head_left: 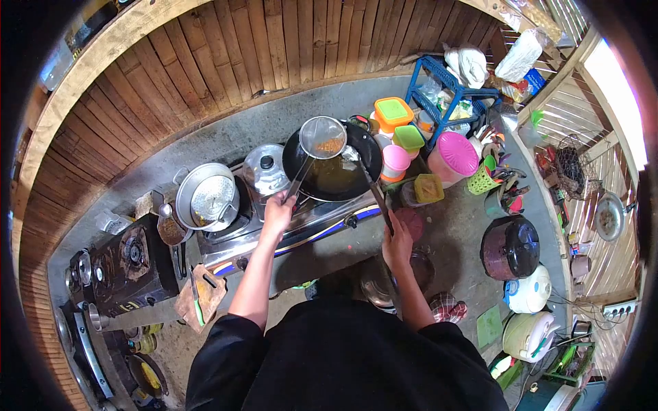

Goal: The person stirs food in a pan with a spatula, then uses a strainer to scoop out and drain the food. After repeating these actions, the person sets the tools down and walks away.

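Observation:
A black wok [336, 175] with dark oil sits on a silver gas stove [301, 229]. My left hand [277, 212] grips the handle of a round mesh skimmer [322, 138], held above the wok's far rim with orange-brown fried bits in it. My right hand [396, 245] holds the dark handle of a spatula [373, 192] whose blade reaches into the wok's right side. Both my black sleeves fill the bottom of the view.
Left of the wok stand a lidded steel pot [266, 171] and a metal bowl with a colander [204, 198]. A black two-burner stove [130, 264] lies further left. Coloured plastic containers [404, 133], a pink-lidded jar [454, 156], a blue rack [445, 92] and rice cookers [528, 291] crowd the right.

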Motion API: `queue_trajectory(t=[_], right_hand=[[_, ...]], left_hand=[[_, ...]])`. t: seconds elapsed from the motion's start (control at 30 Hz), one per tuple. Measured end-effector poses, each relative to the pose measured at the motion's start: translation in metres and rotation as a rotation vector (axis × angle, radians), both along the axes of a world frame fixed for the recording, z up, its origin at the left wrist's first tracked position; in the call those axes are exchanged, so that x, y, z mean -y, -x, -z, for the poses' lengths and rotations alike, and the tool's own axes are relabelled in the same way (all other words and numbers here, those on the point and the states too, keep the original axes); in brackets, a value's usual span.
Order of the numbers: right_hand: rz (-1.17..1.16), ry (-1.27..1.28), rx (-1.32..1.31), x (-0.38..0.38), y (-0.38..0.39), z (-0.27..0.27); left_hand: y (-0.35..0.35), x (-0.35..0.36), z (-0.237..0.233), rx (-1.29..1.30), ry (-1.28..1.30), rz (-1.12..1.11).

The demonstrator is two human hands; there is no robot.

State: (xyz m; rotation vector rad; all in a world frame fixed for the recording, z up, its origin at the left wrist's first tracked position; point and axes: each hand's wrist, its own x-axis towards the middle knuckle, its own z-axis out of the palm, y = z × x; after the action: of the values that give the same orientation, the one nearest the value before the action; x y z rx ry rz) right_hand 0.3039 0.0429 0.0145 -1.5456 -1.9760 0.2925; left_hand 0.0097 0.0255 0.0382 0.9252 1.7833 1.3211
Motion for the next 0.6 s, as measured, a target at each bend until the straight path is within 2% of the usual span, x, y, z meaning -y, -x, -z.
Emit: queue_trajectory(t=[0.07, 0.13, 0.2, 0.3, 0.4, 0.47, 0.53, 0.6], right_hand=[[-0.007, -0.002, -0.036, 0.001, -0.003, -0.003], [-0.016, 0.004, -0.071, 0.003, -0.005, -0.009], [-0.037, -0.104, -0.127, -0.002, -0.006, -0.014], [-0.008, -0.104, -0.133, -0.002, -0.004, -0.02], [-0.016, -0.038, -0.04, -0.001, -0.003, -0.014], [-0.021, -0.019, 0.009, 0.002, 0.0, -0.01], [-0.021, -0.007, 0.059, 0.002, 0.0, -0.007], [-0.024, 0.044, 0.026, 0.005, -0.001, -0.003]], left_hand=[[-0.005, 0.007, -0.003, 0.086, 0.042, -0.021], [-0.009, 0.011, -0.026, 0.202, 0.032, -0.036], [-0.01, 0.012, -0.046, 0.267, -0.012, -0.022], [-0.009, 0.014, -0.05, 0.242, -0.062, -0.026], [-0.007, 0.015, -0.039, 0.199, 0.035, 0.0], [-0.003, 0.012, -0.01, 0.24, 0.063, 0.005], [-0.006, 0.013, -0.002, 0.039, 0.071, 0.02], [-0.007, 0.014, -0.003, 0.049, 0.057, 0.0]])
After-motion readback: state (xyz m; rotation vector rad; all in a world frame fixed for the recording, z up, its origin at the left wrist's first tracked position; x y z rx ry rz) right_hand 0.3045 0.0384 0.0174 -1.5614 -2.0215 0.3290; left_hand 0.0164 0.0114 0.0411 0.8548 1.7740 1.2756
